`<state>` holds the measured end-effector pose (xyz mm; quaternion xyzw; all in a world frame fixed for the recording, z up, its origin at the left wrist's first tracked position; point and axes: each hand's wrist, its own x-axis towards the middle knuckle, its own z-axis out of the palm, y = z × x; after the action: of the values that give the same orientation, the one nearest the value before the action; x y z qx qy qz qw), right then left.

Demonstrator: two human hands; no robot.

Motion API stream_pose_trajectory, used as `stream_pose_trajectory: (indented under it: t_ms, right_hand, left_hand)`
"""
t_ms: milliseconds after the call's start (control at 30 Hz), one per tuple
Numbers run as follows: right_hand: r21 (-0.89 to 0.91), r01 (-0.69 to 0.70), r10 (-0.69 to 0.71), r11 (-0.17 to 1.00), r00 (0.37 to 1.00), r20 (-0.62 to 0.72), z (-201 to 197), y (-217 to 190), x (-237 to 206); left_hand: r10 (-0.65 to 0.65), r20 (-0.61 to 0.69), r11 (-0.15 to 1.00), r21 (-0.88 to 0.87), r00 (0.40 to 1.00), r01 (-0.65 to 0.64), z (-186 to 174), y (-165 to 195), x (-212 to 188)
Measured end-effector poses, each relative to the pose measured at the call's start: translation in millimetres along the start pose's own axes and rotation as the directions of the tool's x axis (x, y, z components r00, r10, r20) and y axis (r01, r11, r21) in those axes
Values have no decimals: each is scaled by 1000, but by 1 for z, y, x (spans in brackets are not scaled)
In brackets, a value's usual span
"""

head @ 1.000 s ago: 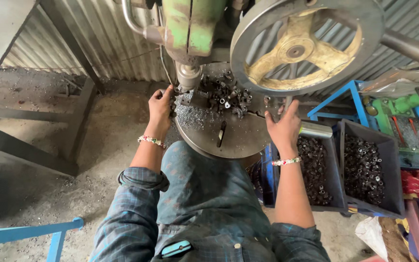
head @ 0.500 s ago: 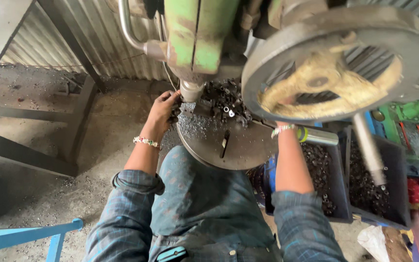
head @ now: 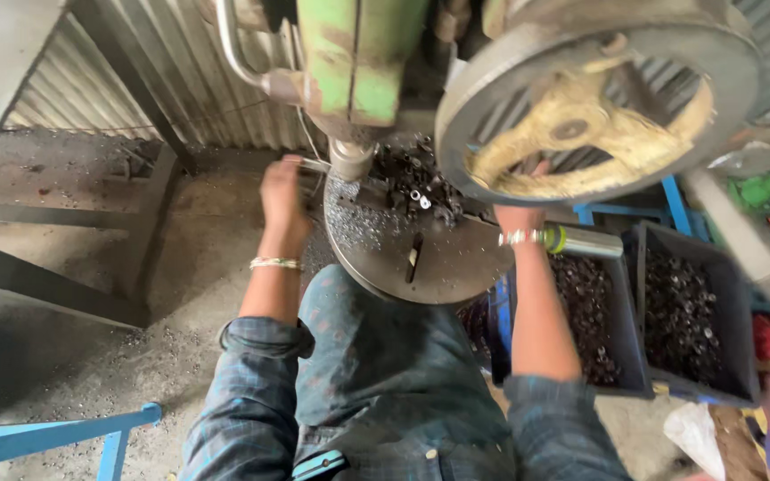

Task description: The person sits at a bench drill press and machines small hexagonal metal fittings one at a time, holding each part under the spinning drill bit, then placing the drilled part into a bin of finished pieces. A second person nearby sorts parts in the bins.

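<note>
Head view, looking down past your knees at a press station.

Item: left hand (head: 282, 198). Held at the left edge of the round steel table (head: 438, 267), fingers curled near a thin metal rod beside the green press column (head: 363, 58). Whether it grips the rod or a small part I cannot tell; blur hides the fingertips. It sits close to the press spindle (head: 349, 158), seemingly so that it can feed or steady work right under the tool.

Item: right hand (head: 520, 207). Raised behind the rim of the large grey handwheel (head: 594, 98), which covers most of it; only the wrist and the back of the hand show. Open or gripping: cannot tell. Its place by the wheel suggests that it is there to turn it.

Item: pile of small dark metal pieces (head: 416, 183). Heaped on the far half of the table, just beside the spindle, within easy reach of either hand. The near half of the table carries only fine swarf and one slot.

Item: two dark bins (head: 715, 370), on the floor to your right, both loaded with similar small parts, set low beside the table so that stock can be scooped or dropped without standing.

Item: blue stool frame (head: 55, 435), lower left, well apart from the work.
</note>
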<state>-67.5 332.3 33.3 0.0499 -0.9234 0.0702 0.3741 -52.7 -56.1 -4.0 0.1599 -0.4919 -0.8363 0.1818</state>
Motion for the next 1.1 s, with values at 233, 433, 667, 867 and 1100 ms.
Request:
stream_pose_trajectory:
  t_ms: [233,433,667,867,1100]
  right_hand:
    - [414,-124,68,902,986,150,-91,17,-57]
    - [431,-196,91,881,963,253,-101,23,-40]
    - [478,-164,53,863,970,237,-94,37,-50]
    - [454,-210,81,866,954,288,-104,40,-51]
    - [504,-209,37,838,943,330,-128,40,-49]
  left_hand:
    - [-294,55,731,-630,954,262,-98,12,-46]
    - [-694,228,647,-221,683,730,-68,-84,-192]
    - [-974,116,213,161,196,964,38,-212,-289]
    - [-856,448,423,320,259,848,273,-242,-350]
    - [-739,587,602,353,332,716,355,-231,-356]
